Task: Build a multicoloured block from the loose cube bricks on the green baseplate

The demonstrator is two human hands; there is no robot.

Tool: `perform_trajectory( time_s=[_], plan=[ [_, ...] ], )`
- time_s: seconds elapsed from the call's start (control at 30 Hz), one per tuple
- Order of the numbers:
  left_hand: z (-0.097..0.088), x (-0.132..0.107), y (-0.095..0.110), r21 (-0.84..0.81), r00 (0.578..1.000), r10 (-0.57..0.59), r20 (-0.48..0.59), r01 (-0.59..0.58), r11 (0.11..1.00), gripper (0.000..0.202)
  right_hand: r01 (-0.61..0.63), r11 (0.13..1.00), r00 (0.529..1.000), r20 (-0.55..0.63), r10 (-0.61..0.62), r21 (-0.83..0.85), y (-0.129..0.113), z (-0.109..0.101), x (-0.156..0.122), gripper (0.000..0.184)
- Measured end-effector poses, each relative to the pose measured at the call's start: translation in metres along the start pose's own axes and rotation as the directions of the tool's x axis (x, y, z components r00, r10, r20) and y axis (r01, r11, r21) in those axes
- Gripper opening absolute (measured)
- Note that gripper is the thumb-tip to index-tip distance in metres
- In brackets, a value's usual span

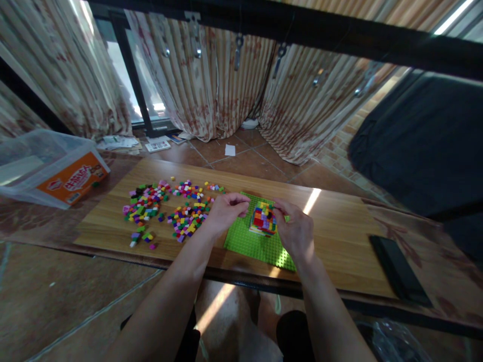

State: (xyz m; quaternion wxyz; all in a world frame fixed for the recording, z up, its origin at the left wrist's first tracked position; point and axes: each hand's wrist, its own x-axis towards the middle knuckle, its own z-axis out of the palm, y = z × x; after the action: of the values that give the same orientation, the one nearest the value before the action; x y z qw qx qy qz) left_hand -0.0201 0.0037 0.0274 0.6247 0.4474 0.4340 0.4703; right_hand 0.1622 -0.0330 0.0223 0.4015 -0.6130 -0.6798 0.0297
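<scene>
A small block structure of multicoloured toy bricks [264, 219] stands on the green studded baseplate [245, 244]. My right hand [298, 229] reaches its right side, with thumb and fingertips pinched at the top right edge. Whatever lies between those fingertips is too small to make out. On the left, my left hand [227, 212] hovers over the baseplate's left edge, apart from the structure. Its thumb and forefinger are brought together in a pinch, and I cannot make out what is in them.
Loose coloured bricks [188, 218] lie scattered on the wooden board [332, 241], left of the baseplate. A clear plastic bin [56, 171] with an orange label stands at the far left. At the right lies a black flat object [399, 269]. Metal hooks hang from the dark bar [264, 22] above.
</scene>
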Motion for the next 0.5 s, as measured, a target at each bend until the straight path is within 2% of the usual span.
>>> perform_trajectory(
  time_s=[0.5],
  plan=[
    [-0.0019, -0.0005, 0.0013, 0.002, 1.000, 0.003, 0.004, -0.003, 1.000, 0.011, 0.029, 1.000, 0.999, -0.044, -0.029, -0.005, 0.0005, 0.0032, -0.0001, 0.027]
  ],
)
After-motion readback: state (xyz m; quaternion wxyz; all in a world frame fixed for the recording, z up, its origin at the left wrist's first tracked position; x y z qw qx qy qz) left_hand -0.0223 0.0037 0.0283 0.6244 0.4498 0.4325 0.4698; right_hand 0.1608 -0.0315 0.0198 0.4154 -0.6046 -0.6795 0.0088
